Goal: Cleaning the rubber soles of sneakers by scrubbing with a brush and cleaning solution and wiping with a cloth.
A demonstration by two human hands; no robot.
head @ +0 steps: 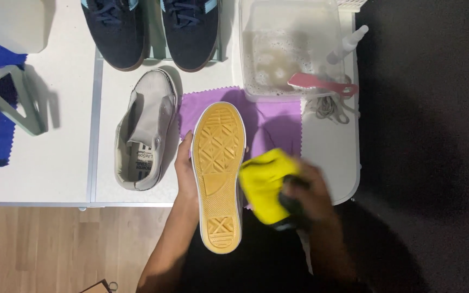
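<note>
Left hand (pixel 184 165): fingers wrapped round the edge of a white canvas sneaker with a yellow-tan rubber sole (pixel 218 176), held sole-up over the near edge of the white table (pixel 50 163).
Right hand (pixel 310 195): blurred, fingers closed on a bunched yellow cloth (pixel 264 184) touching the sneaker's side.
Beneath: purple cloth (pixel 278 122).
Beside: matching grey-white sneaker lying upright (pixel 145 130) (laces removed).
Beyond: clear tub of soapy water (pixel 286 49), pink brush (pixel 321 83), pair of navy shoes (pixel 153 30).
</note>
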